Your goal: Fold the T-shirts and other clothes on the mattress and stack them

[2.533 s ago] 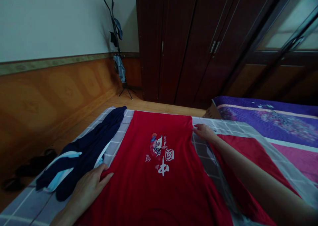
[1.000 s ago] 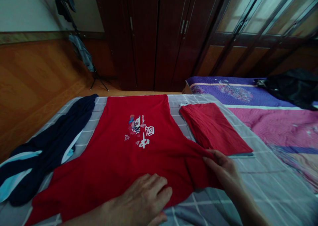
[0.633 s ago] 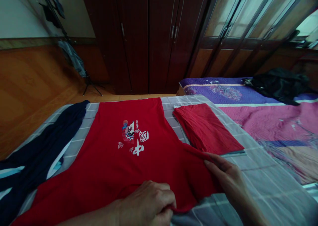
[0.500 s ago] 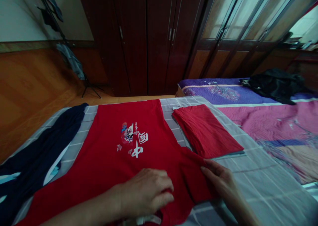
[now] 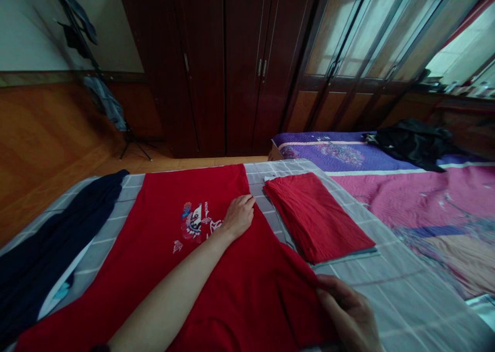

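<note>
A red T-shirt (image 5: pixel 154 259) with a printed design lies spread over the grey checked sheet (image 5: pixel 410 285). My left hand (image 5: pixel 238 217) reaches across the print to the shirt's right side edge, its fingers closed together at the fabric there. At the lower right, my right hand (image 5: pixel 348 308) pinches the edge of the shirt's sleeve between thumb and fingers. Just beyond the hands, to the right, rests a folded stack of red cloth (image 5: pixel 319 218) with a greyish layer underneath.
Dark blue clothing (image 5: pixel 50 254) lies along the left. Behind are a dark wardrobe (image 5: pixel 243 68) and a stand with hanging items (image 5: pixel 104 99). A second bed with a purple and pink cover (image 5: pixel 406 192) holds black clothing (image 5: pixel 413 140).
My left hand has moved forward from near the collar to the shirt's side edge, now covering part of the print. My right hand still pinches the sleeve, slightly lower in view.
</note>
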Tool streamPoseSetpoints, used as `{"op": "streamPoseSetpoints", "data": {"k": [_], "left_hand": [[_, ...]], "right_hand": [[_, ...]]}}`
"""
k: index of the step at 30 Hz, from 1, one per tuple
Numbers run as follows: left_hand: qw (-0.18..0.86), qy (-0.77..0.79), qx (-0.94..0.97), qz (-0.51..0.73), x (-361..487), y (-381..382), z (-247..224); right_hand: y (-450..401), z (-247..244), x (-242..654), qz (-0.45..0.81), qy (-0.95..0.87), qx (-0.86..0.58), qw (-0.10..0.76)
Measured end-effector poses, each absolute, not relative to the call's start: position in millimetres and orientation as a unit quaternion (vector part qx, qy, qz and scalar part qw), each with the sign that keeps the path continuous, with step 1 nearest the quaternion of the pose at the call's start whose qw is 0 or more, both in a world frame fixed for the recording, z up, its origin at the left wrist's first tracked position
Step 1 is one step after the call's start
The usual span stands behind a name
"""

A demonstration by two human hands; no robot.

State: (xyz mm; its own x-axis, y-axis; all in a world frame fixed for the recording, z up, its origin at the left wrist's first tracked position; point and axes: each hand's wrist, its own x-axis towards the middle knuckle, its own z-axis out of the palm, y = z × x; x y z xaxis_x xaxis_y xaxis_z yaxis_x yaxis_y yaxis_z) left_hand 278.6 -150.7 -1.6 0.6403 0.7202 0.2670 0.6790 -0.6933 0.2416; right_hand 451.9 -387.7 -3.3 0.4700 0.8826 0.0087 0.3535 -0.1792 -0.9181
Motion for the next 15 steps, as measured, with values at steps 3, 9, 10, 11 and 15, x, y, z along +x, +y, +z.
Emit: {"op": "streamPoseSetpoints", "data": {"k": [3, 9, 10, 11, 15], "left_hand": [[0.041, 0.413, 0.892, 0.180, 274.8, -147.0, -4.1], [0.012, 0.388, 0.913, 0.124, 281.3, -127.8, 13.3], [0.008, 0.383, 0.917, 0.114, 284.6, -125.7, 16.2], [0.005, 0.379, 0.919, 0.106, 287.8, -124.4, 18.3], [-0.011, 0.377, 0.921, 0.100, 295.3, -125.0, 18.4]], "right_hand": [[-391.6, -7.2, 450.8, 0.192, -0.487, -0.713, 0.467], [-386.6, -12.4, 454.3, 0.115, -0.606, -0.668, 0.417], [-385.8, -13.2, 454.6, 0.112, -0.614, -0.666, 0.409], [-385.4, -13.8, 454.3, 0.107, -0.615, -0.667, 0.406], [-388.0, -16.3, 446.4, 0.071, -0.572, -0.687, 0.442]]}}
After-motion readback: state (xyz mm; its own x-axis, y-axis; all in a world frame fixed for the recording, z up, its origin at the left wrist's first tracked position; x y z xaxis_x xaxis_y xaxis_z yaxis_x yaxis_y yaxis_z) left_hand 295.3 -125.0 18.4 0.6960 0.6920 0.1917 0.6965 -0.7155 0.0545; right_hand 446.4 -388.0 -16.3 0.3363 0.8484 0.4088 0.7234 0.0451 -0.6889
